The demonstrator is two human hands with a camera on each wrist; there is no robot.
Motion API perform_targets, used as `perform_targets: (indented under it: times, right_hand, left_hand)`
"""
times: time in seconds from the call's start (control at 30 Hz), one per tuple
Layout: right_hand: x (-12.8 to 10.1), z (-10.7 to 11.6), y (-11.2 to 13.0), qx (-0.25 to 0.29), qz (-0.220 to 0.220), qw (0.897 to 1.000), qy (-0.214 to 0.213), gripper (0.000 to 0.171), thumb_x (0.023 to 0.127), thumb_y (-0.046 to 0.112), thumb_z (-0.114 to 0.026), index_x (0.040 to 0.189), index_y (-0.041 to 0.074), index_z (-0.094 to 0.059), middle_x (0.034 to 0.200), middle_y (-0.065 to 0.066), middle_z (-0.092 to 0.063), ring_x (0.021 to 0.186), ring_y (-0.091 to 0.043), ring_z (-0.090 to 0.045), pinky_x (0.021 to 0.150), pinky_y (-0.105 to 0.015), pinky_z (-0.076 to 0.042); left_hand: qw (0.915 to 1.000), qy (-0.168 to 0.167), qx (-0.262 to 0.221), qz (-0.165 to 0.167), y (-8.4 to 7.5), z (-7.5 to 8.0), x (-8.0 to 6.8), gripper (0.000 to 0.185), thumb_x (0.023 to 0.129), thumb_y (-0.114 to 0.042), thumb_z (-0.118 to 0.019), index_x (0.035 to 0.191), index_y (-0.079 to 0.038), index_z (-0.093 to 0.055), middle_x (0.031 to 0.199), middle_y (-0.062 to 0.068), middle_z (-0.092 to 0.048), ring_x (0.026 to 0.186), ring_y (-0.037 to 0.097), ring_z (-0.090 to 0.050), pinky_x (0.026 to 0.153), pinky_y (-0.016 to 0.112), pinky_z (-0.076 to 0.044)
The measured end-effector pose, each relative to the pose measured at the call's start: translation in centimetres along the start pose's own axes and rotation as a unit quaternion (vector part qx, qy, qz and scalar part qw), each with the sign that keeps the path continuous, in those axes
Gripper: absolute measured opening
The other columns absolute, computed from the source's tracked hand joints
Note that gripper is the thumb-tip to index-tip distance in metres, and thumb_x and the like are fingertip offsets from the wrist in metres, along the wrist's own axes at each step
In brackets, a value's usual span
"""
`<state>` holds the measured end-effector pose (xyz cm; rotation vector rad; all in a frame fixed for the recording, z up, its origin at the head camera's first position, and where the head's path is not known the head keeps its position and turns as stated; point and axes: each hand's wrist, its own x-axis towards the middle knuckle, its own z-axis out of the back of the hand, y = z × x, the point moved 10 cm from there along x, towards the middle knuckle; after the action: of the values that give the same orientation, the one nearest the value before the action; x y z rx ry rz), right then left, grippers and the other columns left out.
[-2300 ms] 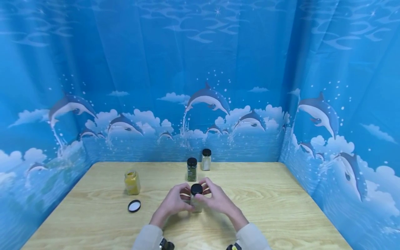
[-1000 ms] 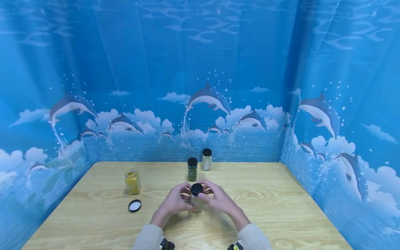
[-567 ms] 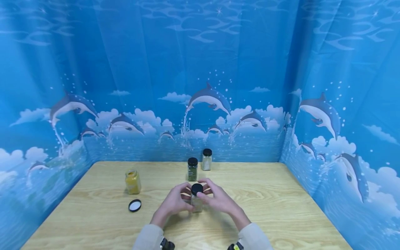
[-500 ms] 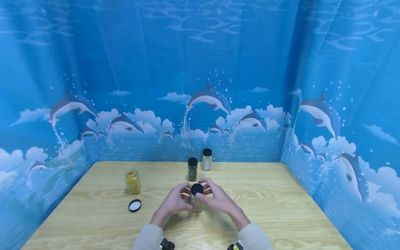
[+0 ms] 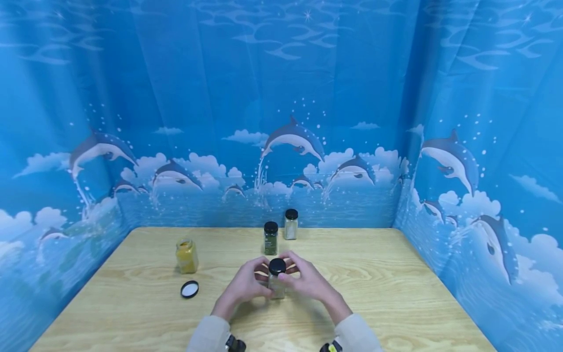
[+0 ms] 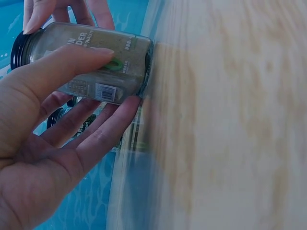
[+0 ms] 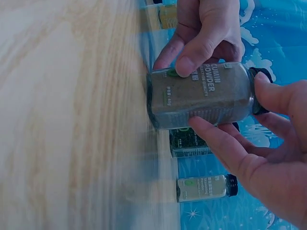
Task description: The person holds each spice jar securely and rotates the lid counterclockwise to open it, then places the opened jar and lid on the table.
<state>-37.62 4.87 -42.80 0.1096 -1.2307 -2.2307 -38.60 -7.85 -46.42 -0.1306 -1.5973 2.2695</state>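
Held jar (image 7: pixel 208 98), "CUMIN POWDER" label (image 7: pixel 212 80), barcode (image 6: pixel 106 92)

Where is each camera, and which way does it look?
Head: on the head, looking forward and down at the table; left hand, right hand and sleeves show.
Left wrist: on that wrist, looking at the cumin jar; left hand close up, part of the right hand beyond.
Right wrist: on that wrist, looking at the cumin jar; right hand close up, left hand beyond.
Both wrist views share the cumin jar.
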Motion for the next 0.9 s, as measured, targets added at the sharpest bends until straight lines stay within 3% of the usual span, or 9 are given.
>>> perform_targets:
  times: [0.2, 0.4, 0.5, 0.7, 0.9]
  right_hand:
    - [-0.02, -0.16, 0.15, 0.014, 0.015, 0.999, 0.025, 0.043, 0.103, 0.016, -0.061, 0.144, 0.007, -0.054, 0.131, -0.019, -0.066, 0.117, -0.036, -0.065, 0.096, -0.039, -0.059]
    - [0.04, -0.3, -0.07, 0.005, 0.002, 1.0, 0.027, 0.047, 0.102, 0.028, -0.064, 0.145, 0.011, -0.052, 0.135, -0.012, -0.066, 0.121, -0.033, -0.063, 0.108, -0.052, -0.053]
    - [0.12, -0.24, -0.19, 0.001, -0.008, 1.0, 0.013, 0.048, 0.1, 0.032, -0.067, 0.141, 0.012, -0.052, 0.128, -0.013, -0.067, 0.118, -0.032, -0.065, 0.107, -0.056, -0.054]
    - [0.08, -0.07, -0.06, -0.003, -0.015, 1.0, -0.012, 0.045, 0.097, 0.032, -0.071, 0.132, 0.011, -0.052, 0.12, -0.013, -0.068, 0.114, -0.031, -0.067, 0.102, -0.052, -0.057]
    - [-0.01, -0.13, 0.19, 0.001, -0.009, 1.0, 0.001, 0.037, 0.101, 0.026, -0.066, 0.133, 0.013, -0.053, 0.123, -0.016, -0.067, 0.114, -0.031, -0.066, 0.102, -0.053, -0.056]
  left_hand:
    - [1.0, 0.0, 0.003, 0.001, 0.06, -0.03, 0.07, 0.053, 0.063, 0.011, -0.086, 0.109, -0.004, -0.064, 0.115, 0.017, -0.069, 0.102, 0.03, -0.073, 0.088, 0.037, -0.065]
    - [0.9999, -0.001, 0.009, 0.006, 0.21, 0.04, 0.11, 0.053, 0.063, 0.01, -0.087, 0.108, -0.006, -0.064, 0.116, 0.015, -0.069, 0.102, 0.03, -0.073, 0.088, 0.038, -0.065]
    - [0.9999, -0.001, 0.01, 0.004, 0.17, 0.03, 0.16, 0.053, 0.062, 0.01, -0.087, 0.108, -0.005, -0.064, 0.115, 0.016, -0.069, 0.101, 0.029, -0.074, 0.088, 0.038, -0.065]
    - [0.9999, -0.003, 0.009, 0.005, 0.12, 0.0, 0.14, 0.052, 0.062, 0.01, -0.087, 0.107, -0.005, -0.064, 0.114, 0.015, -0.069, 0.1, 0.029, -0.074, 0.088, 0.038, -0.065]
    - [0.9999, -0.008, 0.008, 0.003, -0.16, -0.08, 0.0, 0.052, 0.061, 0.01, -0.087, 0.106, -0.005, -0.064, 0.114, 0.015, -0.069, 0.099, 0.028, -0.074, 0.088, 0.039, -0.065]
